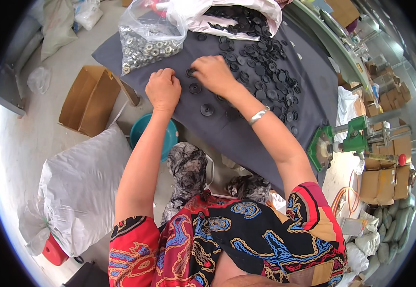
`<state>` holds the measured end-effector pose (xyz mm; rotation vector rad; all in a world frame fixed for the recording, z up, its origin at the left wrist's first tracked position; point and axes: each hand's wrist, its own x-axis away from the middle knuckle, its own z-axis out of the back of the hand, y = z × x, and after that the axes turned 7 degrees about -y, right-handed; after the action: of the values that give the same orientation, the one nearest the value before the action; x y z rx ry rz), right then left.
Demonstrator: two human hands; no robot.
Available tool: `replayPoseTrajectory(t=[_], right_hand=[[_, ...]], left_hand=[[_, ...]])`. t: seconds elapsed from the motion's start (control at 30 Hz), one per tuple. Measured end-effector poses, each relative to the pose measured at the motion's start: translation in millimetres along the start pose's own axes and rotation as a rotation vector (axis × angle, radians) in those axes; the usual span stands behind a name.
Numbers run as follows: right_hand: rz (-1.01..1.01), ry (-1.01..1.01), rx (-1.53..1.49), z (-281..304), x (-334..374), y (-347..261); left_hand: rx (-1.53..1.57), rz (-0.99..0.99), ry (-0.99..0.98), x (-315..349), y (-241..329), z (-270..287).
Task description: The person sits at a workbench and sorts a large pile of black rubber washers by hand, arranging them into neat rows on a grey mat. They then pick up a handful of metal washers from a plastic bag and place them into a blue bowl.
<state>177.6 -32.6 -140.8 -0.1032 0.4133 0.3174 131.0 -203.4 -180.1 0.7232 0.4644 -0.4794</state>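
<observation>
Many black round discs (259,86) lie on my cloth-covered counter (311,83), from one to four o'clock of my right hand (213,75). Its fingers bend down beside a nearer disc (190,72), at nine o'clock; whether they pinch it, I cannot tell. My left hand (163,89) is curled, but its fingertips are hidden, so its grip I cannot tell. Toward its twelve o'clock sits a clear bag (143,30) of metal rings (146,53). I judge each disc light, stiff, somewhat slippery, hardly fragile; best taken by the rim.
</observation>
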Motion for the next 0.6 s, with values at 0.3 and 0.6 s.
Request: replayPoseTrajectory(t=[0.3, 0.6], right_hand=[[-0.269, -0.137, 0.015, 31.0, 38.5, 30.1], [-0.215, -0.047, -0.155, 41.9, 34.1, 22.7]], left_hand=[[0.012, 0.008, -0.017, 0.9, 0.7, 0.2], [0.007, 0.009, 0.001, 0.3, -0.9, -1.1]])
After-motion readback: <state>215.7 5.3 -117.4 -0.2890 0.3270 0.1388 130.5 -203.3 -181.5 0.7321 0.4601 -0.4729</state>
